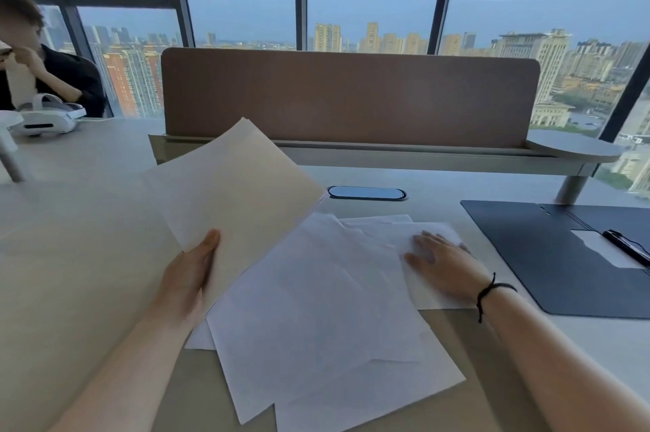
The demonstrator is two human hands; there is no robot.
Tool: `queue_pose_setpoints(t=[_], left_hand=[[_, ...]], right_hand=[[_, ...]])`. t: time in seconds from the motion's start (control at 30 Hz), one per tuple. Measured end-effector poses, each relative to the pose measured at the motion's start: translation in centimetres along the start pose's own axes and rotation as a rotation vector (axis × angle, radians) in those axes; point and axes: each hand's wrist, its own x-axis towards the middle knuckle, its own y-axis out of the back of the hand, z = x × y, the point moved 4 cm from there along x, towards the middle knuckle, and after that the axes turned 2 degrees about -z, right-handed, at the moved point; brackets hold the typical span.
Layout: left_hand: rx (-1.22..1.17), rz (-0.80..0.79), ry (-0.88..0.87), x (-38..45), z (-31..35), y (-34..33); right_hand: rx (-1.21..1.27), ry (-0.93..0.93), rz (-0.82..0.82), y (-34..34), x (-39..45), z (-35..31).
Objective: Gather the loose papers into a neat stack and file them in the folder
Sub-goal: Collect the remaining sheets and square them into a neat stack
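Paper-thin white sheets (316, 291) fan loosely across the desk (70, 273) near its front edge: light, floppy, likely slippery. Left hand (186, 277) pinches the stiffer cream folder (232, 185) by its lower edge; right hand (443, 259) lies open, flat on the sheets

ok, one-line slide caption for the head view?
Left hand lifts manila folder; right hand flat on scattered papers.

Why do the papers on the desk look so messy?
The white papers lie fanned out at different angles, overlapping, corners poking out, not yet stacked. The right hand rests flat on one sheet; the left hand holds up the cream folder, tilted. Nothing looks torn or spilled.
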Motion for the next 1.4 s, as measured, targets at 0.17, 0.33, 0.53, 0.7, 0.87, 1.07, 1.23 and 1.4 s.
queue_pose_setpoints(t=[0.17, 0.33, 0.53, 0.7, 0.87, 1.07, 1.23, 1.4], left_hand=[[-0.138, -0.049, 0.071, -1.1, -0.1, -1.4], [-0.324, -0.126, 0.129, -2.3, 0.1, -2.6], [-0.315, -0.074, 0.109, -3.2, 0.3, -3.0], [-0.35, -0.071, 0.118, -2.7, -0.1, -2.7], [-0.347, -0.079, 0.116, -2.5, -0.1, -2.9], [-0.333, -0.079, 0.117, -2.3, -0.4, -2.8], [-0.311, -0.071, 0.109, -2.1, -0.7, -2.7], [-0.148, -0.048, 0.072, -1.8, -1.3, -2.9]], right_hand=[[-0.305, 0.013, 0.08, 0.7, -3.4, -2.7], [-0.079, 0.053, 0.164, 0.8, -3.4, -3.9], [-0.127, 0.02, 0.002, -1.0, -2.9, -2.6], [-0.198, -0.038, 0.049, -1.7, -5.3, -4.4], [-0.332, -0.032, 0.051, 0.4, -9.6, -7.2], [-0.172, -0.11, -0.002, 1.0, -6.8, -6.8], [-0.132, -0.114, -0.064, 0.3, -5.8, -7.6], [0.09, -0.05, -0.207, 0.5, -5.7, -8.4]])
